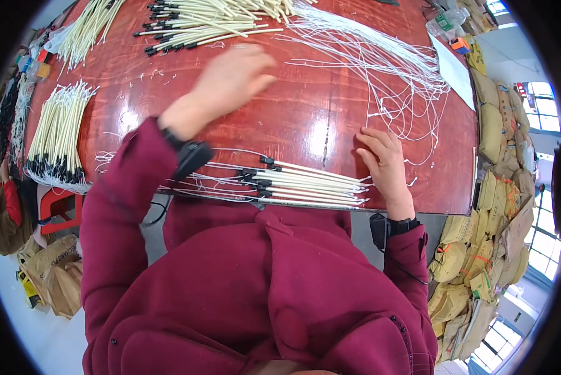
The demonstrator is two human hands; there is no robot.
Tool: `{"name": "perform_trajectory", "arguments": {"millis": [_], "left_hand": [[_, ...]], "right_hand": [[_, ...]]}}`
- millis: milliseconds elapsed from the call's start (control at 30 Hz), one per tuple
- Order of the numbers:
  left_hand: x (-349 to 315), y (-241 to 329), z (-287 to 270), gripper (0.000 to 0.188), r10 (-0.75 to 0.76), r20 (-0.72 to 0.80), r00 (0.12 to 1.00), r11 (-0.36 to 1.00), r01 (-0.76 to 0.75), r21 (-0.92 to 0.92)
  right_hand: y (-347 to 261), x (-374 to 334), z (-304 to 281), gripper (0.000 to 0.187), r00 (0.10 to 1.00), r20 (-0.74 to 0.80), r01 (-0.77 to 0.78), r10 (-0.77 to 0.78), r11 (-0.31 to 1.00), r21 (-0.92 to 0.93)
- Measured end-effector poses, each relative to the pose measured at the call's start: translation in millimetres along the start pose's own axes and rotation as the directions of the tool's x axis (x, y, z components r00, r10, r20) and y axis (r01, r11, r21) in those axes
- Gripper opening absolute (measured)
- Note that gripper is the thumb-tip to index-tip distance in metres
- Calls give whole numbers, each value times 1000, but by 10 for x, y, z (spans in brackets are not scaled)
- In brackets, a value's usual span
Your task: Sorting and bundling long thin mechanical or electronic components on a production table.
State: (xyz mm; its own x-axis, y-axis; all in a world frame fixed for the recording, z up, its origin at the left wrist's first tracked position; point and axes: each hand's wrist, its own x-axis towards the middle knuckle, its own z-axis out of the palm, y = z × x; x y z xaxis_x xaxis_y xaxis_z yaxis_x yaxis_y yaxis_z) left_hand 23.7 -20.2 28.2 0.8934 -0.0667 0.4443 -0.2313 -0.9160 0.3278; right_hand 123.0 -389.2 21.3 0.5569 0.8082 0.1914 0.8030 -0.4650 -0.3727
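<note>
My left hand [233, 78] is over the upper middle of the table, just below a big pile of cream-coloured thin rods with black ends [211, 22]. Its thumb stands apart from the fingers, and nothing shows in it. On the right, my right hand [385, 162] rests at the tabletop with fingers stretched and thumb apart, nothing visible in its grasp. Close to its thumb end the tips of a row of cream rods [318, 183] along the front edge, with black pieces at their left ends and white strings. Loose white strings [380, 59] spread above my right hand.
The red glossy table [293, 131] also bears a neat rod bundle [61, 128] at left, another rod pile [93, 28] at far left and a white sheet [453, 72] at right. A plastic bottle [449, 22] lies beyond. Stacked tan sacks [474, 231] line the right side; a red stool [58, 209] stands left.
</note>
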Motion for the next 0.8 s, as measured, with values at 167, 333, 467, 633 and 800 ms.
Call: {"name": "perform_trajectory", "arguments": {"millis": [167,333,467,633,800], "left_hand": [[636,7,869,21,53,146,988,996,-63,61],[731,-46,1000,16,-25,130,991,1000,24,7],[611,-29,970,16,133,95,986,987,-141,82],[0,450,503,9,171,265,949,981,-191,48],[-413,465,140,7,138,347,928,979,-182,97]], "right_hand": [[494,-129,-54,33,987,-154,-66,46,990,-127],[871,-140,-273,39,956,-258,-229,143,910,-347],[849,-43,-344,42,920,-380,-210,92,936,-283],[273,326,-51,47,960,-278,-6,-42,986,-166],[-7,555,227,55,992,-89,79,-91,988,-131]]}}
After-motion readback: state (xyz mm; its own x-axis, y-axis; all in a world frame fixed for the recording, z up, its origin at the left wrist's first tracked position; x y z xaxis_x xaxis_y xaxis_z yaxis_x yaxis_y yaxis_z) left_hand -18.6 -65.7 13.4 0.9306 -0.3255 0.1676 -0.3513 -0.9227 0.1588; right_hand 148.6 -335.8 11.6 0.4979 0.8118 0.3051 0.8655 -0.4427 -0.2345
